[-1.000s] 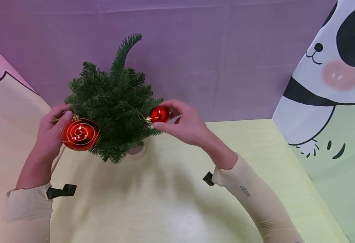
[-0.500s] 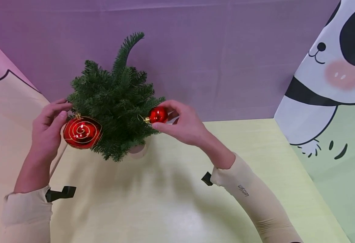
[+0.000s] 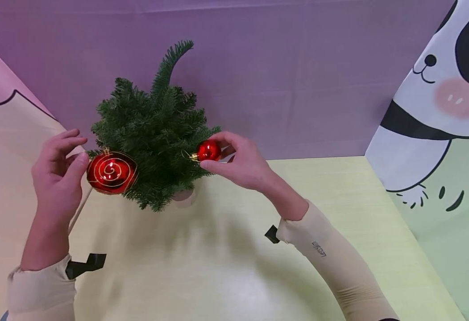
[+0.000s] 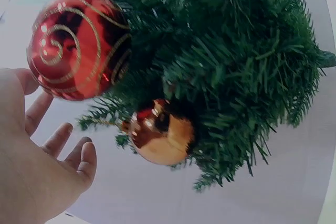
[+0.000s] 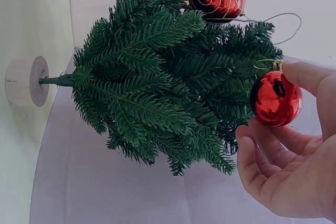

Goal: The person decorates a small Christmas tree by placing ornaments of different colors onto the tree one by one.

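A small artificial Christmas tree (image 3: pixel 150 129) stands on the table in a pale round base (image 5: pixel 26 81). On its left side hangs a large red bauble (image 3: pixel 112 173) with gold glitter swirls. Just left of that bauble is my left hand (image 3: pixel 59 171), its fingers loosely spread and gripping nothing; whether a fingertip touches the bauble I cannot tell. At the tree's right side my right hand (image 3: pixel 240 162) pinches a smaller plain red bauble (image 3: pixel 208 150) between thumb and fingers. Its gold cap and loop (image 5: pixel 277 65) point toward the branches. A shiny gold bauble (image 4: pixel 161 132) hangs among the needles in the left wrist view.
The pale yellow tabletop (image 3: pixel 234 267) extends in front of the tree. Behind it rises a purple cloth backdrop (image 3: pixel 250 80). A panda-printed panel (image 3: pixel 419 125) borders the right, and a pink and cream panel (image 3: pixel 13 169) the left.
My left hand has let go at the large red bauble and drawn back to the left, fingers opening. The bauble stays on the tree. My right hand keeps its hold, almost still.
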A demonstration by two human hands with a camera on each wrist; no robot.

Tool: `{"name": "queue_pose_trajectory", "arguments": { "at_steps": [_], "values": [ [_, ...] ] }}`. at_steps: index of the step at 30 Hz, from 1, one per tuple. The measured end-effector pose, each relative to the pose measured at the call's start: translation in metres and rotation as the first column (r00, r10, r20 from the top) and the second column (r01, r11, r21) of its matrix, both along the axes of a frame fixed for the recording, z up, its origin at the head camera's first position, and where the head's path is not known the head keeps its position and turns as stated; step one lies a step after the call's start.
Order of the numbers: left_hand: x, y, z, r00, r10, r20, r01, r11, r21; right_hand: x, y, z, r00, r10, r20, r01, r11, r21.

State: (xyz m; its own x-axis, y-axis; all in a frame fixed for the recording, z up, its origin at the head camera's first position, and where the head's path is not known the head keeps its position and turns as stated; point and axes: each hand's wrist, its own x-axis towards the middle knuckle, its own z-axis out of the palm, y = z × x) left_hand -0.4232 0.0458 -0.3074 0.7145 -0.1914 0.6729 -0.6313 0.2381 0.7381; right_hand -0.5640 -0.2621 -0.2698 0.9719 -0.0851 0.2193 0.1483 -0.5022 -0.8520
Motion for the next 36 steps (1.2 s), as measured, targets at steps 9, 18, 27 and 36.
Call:
{"name": "queue_pose_trajectory", "arguments": {
  "at_steps": [9, 18, 27, 36],
  "values": [
    [-0.026, -0.010, 0.011, 0.984, 0.083, 0.157, -0.089, 0.995, 0.034, 0.002, 0.001, -0.003, 1.000, -0.002, -0.003, 0.002, 1.000, -0.002],
    [-0.069, -0.037, 0.028, 0.853, 0.263, 0.451, -0.294, 0.956, -0.003, 0.002, 0.003, -0.006, 1.000, 0.005, 0.007, -0.005, 1.000, -0.001],
    [-0.100, -0.057, 0.023, 0.864, 0.015, 0.503, 0.032, 0.996, -0.084, 0.001, 0.005, -0.008, 1.000, 0.001, 0.017, -0.002, 1.000, 0.020],
    [-0.114, -0.056, 0.014, 0.920, -0.188, 0.344, 0.159, 0.981, 0.111, 0.000, 0.007, -0.009, 0.999, 0.003, 0.051, -0.005, 1.000, 0.027]
  ]
}}
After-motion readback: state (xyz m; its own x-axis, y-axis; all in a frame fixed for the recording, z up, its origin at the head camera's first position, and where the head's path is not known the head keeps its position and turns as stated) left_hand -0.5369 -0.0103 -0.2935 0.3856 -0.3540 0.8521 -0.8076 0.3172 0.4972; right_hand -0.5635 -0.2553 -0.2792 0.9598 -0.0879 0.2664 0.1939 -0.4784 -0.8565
